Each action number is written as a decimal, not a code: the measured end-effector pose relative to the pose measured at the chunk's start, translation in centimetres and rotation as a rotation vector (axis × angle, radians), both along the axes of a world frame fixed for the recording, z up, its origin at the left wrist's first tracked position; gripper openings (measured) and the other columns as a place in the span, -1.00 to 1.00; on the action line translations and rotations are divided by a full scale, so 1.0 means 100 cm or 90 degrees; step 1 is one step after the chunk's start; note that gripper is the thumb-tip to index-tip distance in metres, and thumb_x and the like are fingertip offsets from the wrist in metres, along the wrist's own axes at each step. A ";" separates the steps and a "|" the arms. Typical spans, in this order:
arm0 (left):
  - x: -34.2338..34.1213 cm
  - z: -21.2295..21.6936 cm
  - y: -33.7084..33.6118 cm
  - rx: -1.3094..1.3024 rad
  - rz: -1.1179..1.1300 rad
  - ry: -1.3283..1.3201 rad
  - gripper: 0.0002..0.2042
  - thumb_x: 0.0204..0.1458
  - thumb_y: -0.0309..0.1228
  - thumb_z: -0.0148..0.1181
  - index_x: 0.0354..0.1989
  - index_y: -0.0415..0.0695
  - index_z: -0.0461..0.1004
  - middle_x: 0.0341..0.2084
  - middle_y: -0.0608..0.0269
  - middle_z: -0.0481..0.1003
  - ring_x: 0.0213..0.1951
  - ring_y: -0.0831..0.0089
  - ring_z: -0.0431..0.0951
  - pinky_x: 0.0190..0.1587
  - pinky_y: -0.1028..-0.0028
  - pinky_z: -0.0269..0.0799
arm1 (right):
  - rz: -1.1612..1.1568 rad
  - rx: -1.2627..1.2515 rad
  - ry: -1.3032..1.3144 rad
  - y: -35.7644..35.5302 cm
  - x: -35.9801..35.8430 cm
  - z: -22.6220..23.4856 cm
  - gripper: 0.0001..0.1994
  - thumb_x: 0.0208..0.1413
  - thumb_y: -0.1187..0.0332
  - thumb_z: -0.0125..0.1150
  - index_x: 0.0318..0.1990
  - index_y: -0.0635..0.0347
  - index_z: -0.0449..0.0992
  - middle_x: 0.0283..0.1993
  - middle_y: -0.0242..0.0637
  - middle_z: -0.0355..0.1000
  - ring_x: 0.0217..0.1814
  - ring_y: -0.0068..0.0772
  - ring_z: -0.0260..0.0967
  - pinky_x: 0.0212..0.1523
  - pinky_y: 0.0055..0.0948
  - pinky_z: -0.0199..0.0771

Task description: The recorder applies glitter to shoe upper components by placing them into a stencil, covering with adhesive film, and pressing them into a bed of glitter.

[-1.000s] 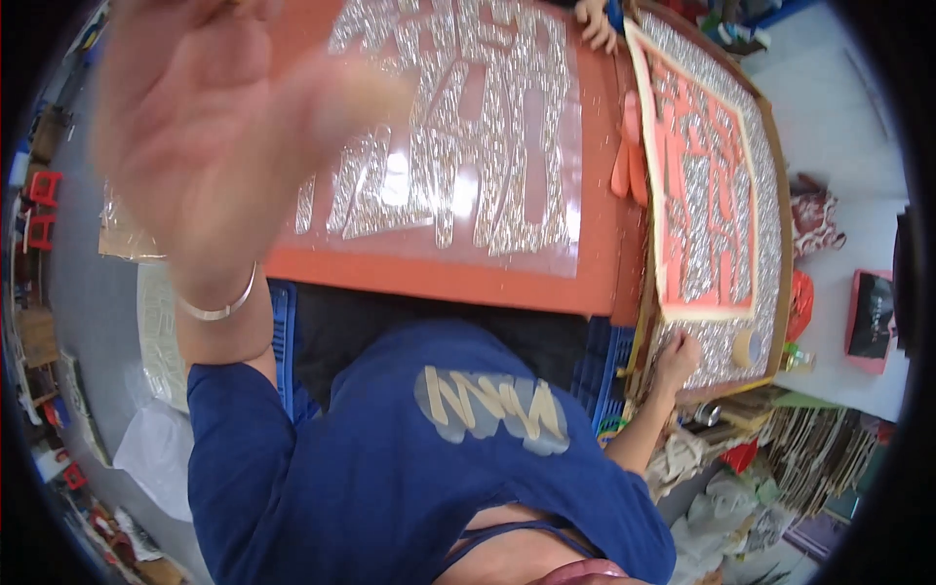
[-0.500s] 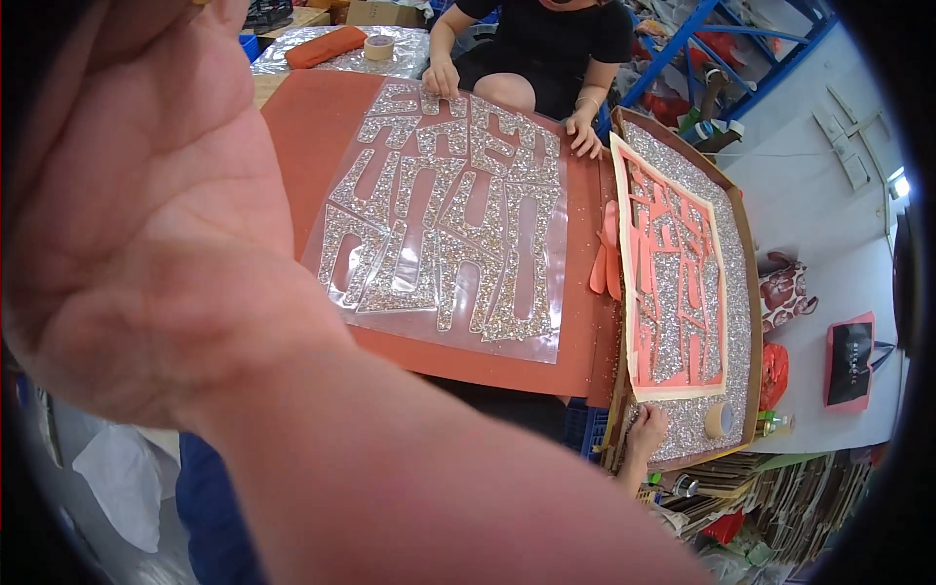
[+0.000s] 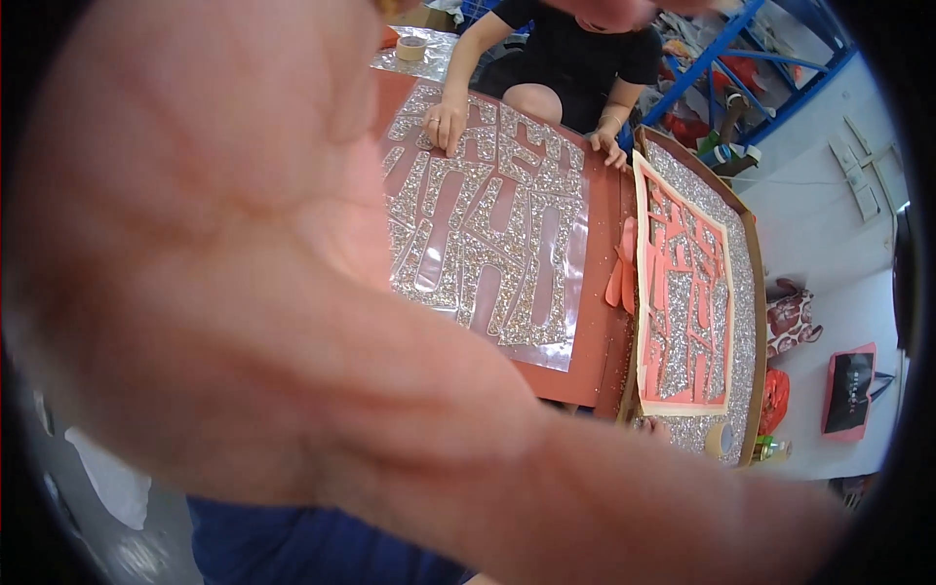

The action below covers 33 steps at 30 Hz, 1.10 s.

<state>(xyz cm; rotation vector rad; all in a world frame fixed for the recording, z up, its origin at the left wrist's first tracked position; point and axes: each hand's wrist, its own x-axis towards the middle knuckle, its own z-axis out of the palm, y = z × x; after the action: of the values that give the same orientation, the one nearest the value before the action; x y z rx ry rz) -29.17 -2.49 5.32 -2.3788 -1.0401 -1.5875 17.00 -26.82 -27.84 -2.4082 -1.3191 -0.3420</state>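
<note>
My right hand is raised very close to the camera and fills the left side, its forearm running down to the lower right. Its fingers mostly lie out of view, so I cannot see whether it holds anything. Behind it lies a clear plastic sheet bearing outlined shapes of sparkling stones, on a red-brown board. Across from me, a co-worker's hand presses fingertips on the sheet; the other hand rests at the board's edge. A small part of another hand shows beyond my forearm; whose it is I cannot tell.
On the right, a shallow tray of loose sparkling stones holds a pink stencil with a cream border. Red-orange scrapers lie beside it. Tape rolls sit in the tray and at the back. A blue rack stands behind.
My right hand and forearm have shifted rightward, covering more of the sheet and the small hand by the tray. The co-worker's hand has moved nearer along the sheet. The view has shifted slightly.
</note>
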 end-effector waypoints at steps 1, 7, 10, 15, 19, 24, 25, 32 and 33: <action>0.006 -0.001 0.008 -0.011 0.013 0.003 -0.34 -0.10 -0.16 0.31 0.18 -0.20 0.27 -0.14 0.10 0.49 -0.11 0.27 0.50 0.06 0.30 0.36 | 0.003 0.000 -0.002 0.007 -0.001 0.000 -0.93 0.05 0.47 0.13 -0.35 0.29 0.46 -0.39 -0.06 0.36 -0.28 0.02 0.30 -0.22 -0.13 0.29; -0.002 -0.020 0.009 -0.073 0.044 0.200 -0.32 -0.18 -0.17 0.33 0.14 -0.20 0.31 -0.16 0.11 0.49 -0.12 0.27 0.50 0.05 0.32 0.36 | -0.012 -0.007 -0.003 0.001 0.000 0.002 -0.92 0.06 0.45 0.13 -0.35 0.28 0.45 -0.38 -0.08 0.38 -0.25 0.00 0.30 -0.20 -0.13 0.30; -0.007 -0.021 -0.008 -0.165 0.041 0.430 -0.35 -0.25 -0.19 0.33 0.09 -0.21 0.37 -0.25 0.10 0.49 -0.18 0.25 0.52 -0.02 0.36 0.41 | -0.007 -0.015 -0.003 0.002 0.002 0.001 -0.92 0.05 0.45 0.13 -0.34 0.27 0.46 -0.38 -0.08 0.38 -0.25 0.00 0.30 -0.20 -0.14 0.30; 0.008 -0.002 -0.036 -0.134 -0.260 0.327 -0.49 -0.19 -0.33 0.29 0.02 -0.22 0.42 -0.37 0.10 0.52 -0.38 0.32 0.56 -0.32 0.41 0.50 | -0.030 -0.099 -0.056 0.020 -0.006 0.010 -0.93 0.06 0.46 0.11 -0.35 0.27 0.47 -0.37 -0.07 0.39 -0.25 0.02 0.31 -0.19 -0.15 0.31; 0.029 -0.024 -0.025 -0.077 -0.292 0.223 -0.51 -0.16 -0.36 0.28 0.02 -0.23 0.42 -0.36 0.07 0.53 -0.41 0.32 0.56 -0.37 0.42 0.50 | -0.062 -0.122 0.157 0.007 -0.013 0.024 -0.72 0.11 0.37 -0.06 -0.15 0.33 0.52 -0.25 0.14 0.46 -0.16 0.13 0.38 -0.09 -0.11 0.35; 0.035 -0.023 -0.043 -0.109 -0.284 0.249 -0.51 -0.16 -0.37 0.27 0.02 -0.23 0.42 -0.35 0.06 0.53 -0.39 0.29 0.56 -0.35 0.41 0.49 | 0.008 -0.043 0.040 0.011 0.007 -0.003 -0.88 0.06 0.43 0.08 -0.29 0.24 0.50 -0.35 -0.06 0.41 -0.23 0.02 0.34 -0.16 -0.15 0.31; 0.036 -0.021 -0.042 -0.107 -0.298 0.258 -0.52 -0.15 -0.38 0.27 0.02 -0.23 0.42 -0.34 0.05 0.53 -0.38 0.29 0.56 -0.34 0.41 0.49 | 0.006 -0.024 0.017 0.006 0.007 -0.008 -0.91 0.05 0.44 0.10 -0.32 0.22 0.50 -0.37 -0.10 0.41 -0.25 0.00 0.33 -0.17 -0.15 0.31; 0.019 -0.008 -0.044 -0.110 -0.296 0.322 -0.52 -0.14 -0.39 0.27 0.02 -0.24 0.42 -0.32 0.03 0.52 -0.35 0.25 0.56 -0.31 0.40 0.48 | 0.027 0.023 -0.014 0.005 0.000 0.002 -0.95 0.04 0.48 0.14 -0.35 0.23 0.47 -0.39 -0.11 0.37 -0.28 -0.02 0.31 -0.23 -0.15 0.29; 0.016 -0.007 -0.043 -0.115 -0.293 0.333 -0.53 -0.14 -0.39 0.27 0.02 -0.24 0.42 -0.32 0.03 0.52 -0.35 0.25 0.56 -0.31 0.40 0.48 | 0.030 0.036 -0.017 0.006 -0.001 0.002 -0.95 0.04 0.48 0.14 -0.34 0.24 0.47 -0.40 -0.11 0.37 -0.27 -0.02 0.31 -0.23 -0.15 0.29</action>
<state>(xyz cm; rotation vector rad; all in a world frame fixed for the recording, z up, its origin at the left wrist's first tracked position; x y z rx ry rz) -27.55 -6.81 4.67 -3.0738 -0.5754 -0.8748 16.91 -26.23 -27.60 -2.3306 -1.3566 -0.3932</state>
